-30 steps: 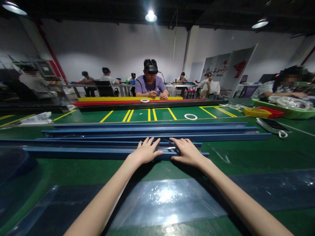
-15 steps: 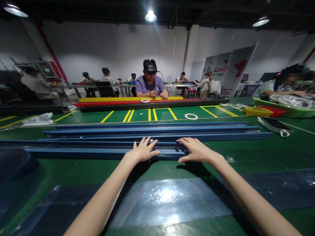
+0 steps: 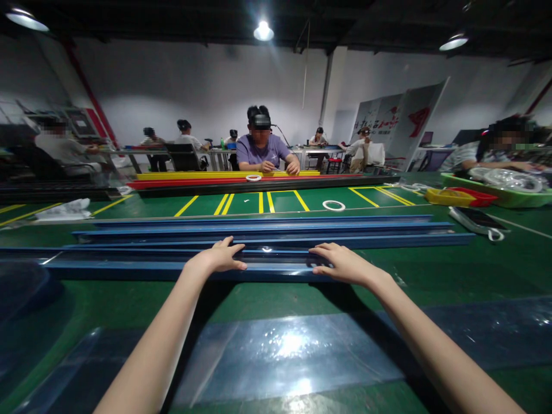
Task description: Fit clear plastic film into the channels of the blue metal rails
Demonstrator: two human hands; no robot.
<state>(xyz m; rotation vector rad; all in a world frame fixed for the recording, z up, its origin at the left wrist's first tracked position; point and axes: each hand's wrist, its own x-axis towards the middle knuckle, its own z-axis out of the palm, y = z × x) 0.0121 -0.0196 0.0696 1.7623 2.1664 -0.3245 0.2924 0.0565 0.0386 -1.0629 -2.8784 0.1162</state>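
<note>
Several long blue channel strips lie across the green table, the nearest blue strip (image 3: 150,270) running under both hands. My left hand (image 3: 222,256) rests on or just over this strip, left of centre, with its fingers spread. Over the strip's right part is my right hand (image 3: 338,261), fingers apart, fingertips at the strip's edge. Whether either hand touches the strip is hard to tell. Behind it lie more blue strips (image 3: 276,225). A clear plastic sheet (image 3: 267,356) lies flat in front, under my forearms.
Yellow, red and black strips (image 3: 194,184) lie across the far side, before a person in purple (image 3: 259,149). A white ring (image 3: 333,206) lies behind the blue strips. At right are a phone (image 3: 478,218), a yellow tray (image 3: 448,197) and a green basin (image 3: 517,198).
My left hand has moved left along the blue strip. My right hand has barely moved, its thumb now closer to the strip.
</note>
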